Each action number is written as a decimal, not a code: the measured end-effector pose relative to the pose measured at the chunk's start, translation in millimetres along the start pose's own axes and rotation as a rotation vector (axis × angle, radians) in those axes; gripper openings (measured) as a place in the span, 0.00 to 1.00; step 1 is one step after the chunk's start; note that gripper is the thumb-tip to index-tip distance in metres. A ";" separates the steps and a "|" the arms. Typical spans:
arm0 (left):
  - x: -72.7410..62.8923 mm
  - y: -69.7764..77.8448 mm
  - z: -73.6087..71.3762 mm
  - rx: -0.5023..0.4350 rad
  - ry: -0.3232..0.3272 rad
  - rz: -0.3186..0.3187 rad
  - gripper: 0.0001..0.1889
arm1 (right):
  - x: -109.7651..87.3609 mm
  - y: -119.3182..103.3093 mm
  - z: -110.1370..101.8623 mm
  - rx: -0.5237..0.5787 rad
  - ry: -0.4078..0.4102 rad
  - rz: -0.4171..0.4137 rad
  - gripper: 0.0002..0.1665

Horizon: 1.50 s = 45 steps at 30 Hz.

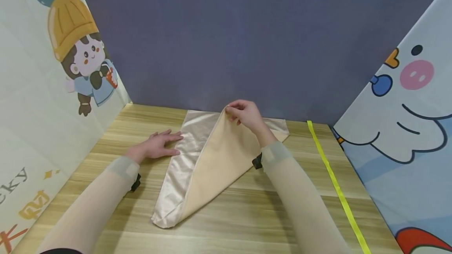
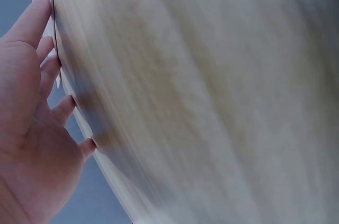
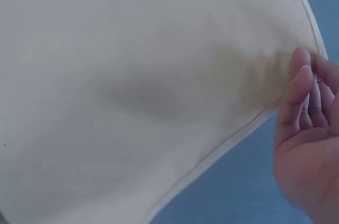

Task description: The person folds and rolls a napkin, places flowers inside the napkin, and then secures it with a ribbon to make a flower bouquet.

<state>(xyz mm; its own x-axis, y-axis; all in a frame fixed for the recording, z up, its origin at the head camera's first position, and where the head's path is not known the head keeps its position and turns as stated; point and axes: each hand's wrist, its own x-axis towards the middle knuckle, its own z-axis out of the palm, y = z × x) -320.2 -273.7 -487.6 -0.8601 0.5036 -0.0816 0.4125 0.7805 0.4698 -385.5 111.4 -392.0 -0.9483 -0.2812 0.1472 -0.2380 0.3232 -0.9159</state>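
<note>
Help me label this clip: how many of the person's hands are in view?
2. The left hand is on the table at the left edge of the cloth; the right hand pinches its raised corner.

I note that the raised flap [image 1: 222, 160] hides the middle of the cloth's satin face [image 1: 192, 136], and the right hand [image 1: 247, 115] covers part of the flap. The head view's bottom edge cuts off the yellow strip [image 1: 333, 179] and the tabletop [image 1: 229, 240], while its left edge crops the wall lettering [image 1: 14, 185]. The left wrist view blurs the wood grain [image 2: 175, 75]; a dark speck [image 3: 5, 145] in the right is too small to identify.
</note>
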 end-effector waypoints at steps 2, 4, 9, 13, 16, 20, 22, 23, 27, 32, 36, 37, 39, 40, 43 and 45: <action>0.6 -0.2 -0.3 0.000 0.001 0.001 0.38 | 5.0 -3.7 2.6 0.005 0.006 -0.012 0.11; 1.2 -0.9 -0.2 0.000 0.001 0.001 0.38 | 10.0 -7.2 5.1 0.010 0.010 -0.016 0.11; 2.0 -1.8 0.1 0.008 -0.001 -0.003 0.38 | 21.9 -17.3 11.8 0.036 0.021 -0.011 0.12; 1.5 -0.4 -0.4 -0.006 -0.001 0.000 0.38 | 30.3 -23.8 19.1 0.053 0.027 -0.019 0.13; 1.0 -1.5 0.3 -0.010 0.011 0.025 0.38 | 35.0 -26.3 24.4 0.067 0.023 -0.022 0.13; 0.8 -4.2 3.4 0.008 0.042 0.062 0.37 | 40.2 -27.5 30.8 0.084 0.024 -0.023 0.13; 1.2 -4.7 4.9 0.020 0.048 0.061 0.37 | 43.2 -27.2 34.0 0.081 0.025 -0.022 0.13; 1.5 -4.8 5.5 0.023 0.046 0.055 0.36 | 44.9 -26.7 35.6 0.077 0.021 -0.021 0.13; 3.2 -6.1 6.6 0.039 0.032 0.027 0.35 | 50.8 -22.8 42.1 0.055 -0.013 -0.013 0.14; 3.7 -10.0 7.2 0.051 0.030 0.013 0.33 | 52.7 -16.2 53.4 0.042 -0.067 -0.007 0.16; 3.3 -11.7 6.6 0.051 0.039 0.022 0.32 | 57.4 -9.4 64.0 0.050 -0.109 -0.004 0.20; 3.1 -12.2 6.2 0.040 0.043 0.029 0.32 | 58.9 -8.2 66.2 0.053 -0.118 -0.002 0.21; 3.1 -16.6 6.9 0.023 0.059 0.055 0.32 | 62.0 -6.8 69.8 0.056 -0.131 -0.002 0.23; 2.7 -17.4 6.6 0.012 0.065 0.066 0.33 | 63.5 -6.5 71.4 0.057 -0.133 -0.005 0.24; 4.0 -25.0 8.7 -0.009 0.091 0.103 0.34 | 67.6 -7.2 74.7 0.063 -0.133 -0.016 0.26; 5.0 -27.9 9.0 -0.028 0.094 0.100 0.34 | 69.5 -7.9 76.8 0.061 -0.141 -0.019 0.27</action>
<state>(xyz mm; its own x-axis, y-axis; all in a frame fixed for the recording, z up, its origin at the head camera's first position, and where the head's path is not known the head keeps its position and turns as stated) -333.3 -289.6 -509.1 -0.8399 0.5406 0.0487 0.4902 0.7169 0.4957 -433.4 19.9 -403.2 -0.9038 -0.4125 0.1142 -0.2379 0.2622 -0.9352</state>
